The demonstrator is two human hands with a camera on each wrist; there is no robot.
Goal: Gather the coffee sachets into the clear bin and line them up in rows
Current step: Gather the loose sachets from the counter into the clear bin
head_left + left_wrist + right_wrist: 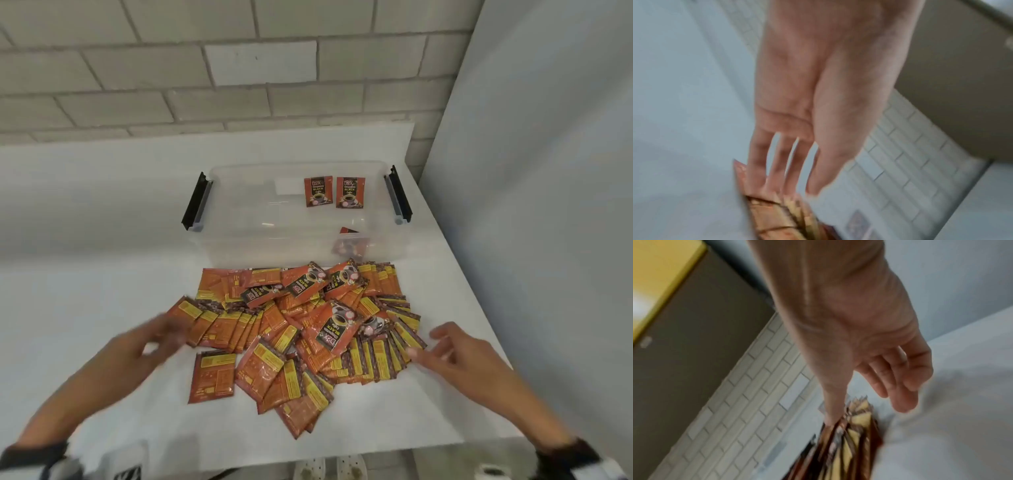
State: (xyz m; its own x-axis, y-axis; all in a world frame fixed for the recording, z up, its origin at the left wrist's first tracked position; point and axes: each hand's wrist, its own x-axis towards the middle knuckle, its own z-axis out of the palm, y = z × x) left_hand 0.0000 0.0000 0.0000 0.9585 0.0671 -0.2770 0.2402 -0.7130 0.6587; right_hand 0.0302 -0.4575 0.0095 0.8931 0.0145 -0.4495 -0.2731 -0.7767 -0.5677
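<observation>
Both hands, left hand [156, 337] and right hand [445, 346], spread loosely, apparently touching the sachet pile [301, 329] before the clear bin [239, 219].

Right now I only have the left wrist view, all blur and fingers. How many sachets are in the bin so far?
Observer: The head view shows two sachets standing against the far wall of the clear bin, and a third sachet lies near its front right.
Operator: Where's the rest?
Observer: In a loose pile on the white table, just in front of the bin.
Operator: What's my right hand doing?
Observer: The right hand is open at the pile's right edge, thumb touching the sachets there. The left hand is open at the left edge.
</observation>
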